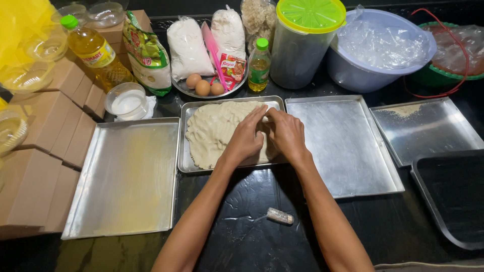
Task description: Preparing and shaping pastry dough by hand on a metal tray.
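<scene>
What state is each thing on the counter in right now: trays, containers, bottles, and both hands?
Left hand: pressing on dough.
Right hand: pressing on dough, touching the left.
Dough: spread flat, covering most of its tray.
Middle tray: holds the dough.
Left tray: bare, greased-looking.
Right tray: bare.
Far-right tray: crumbs at the back.
Tall container: green lid on.
Oil bottle: capped, leaning.
Eggs: whole.
</scene>
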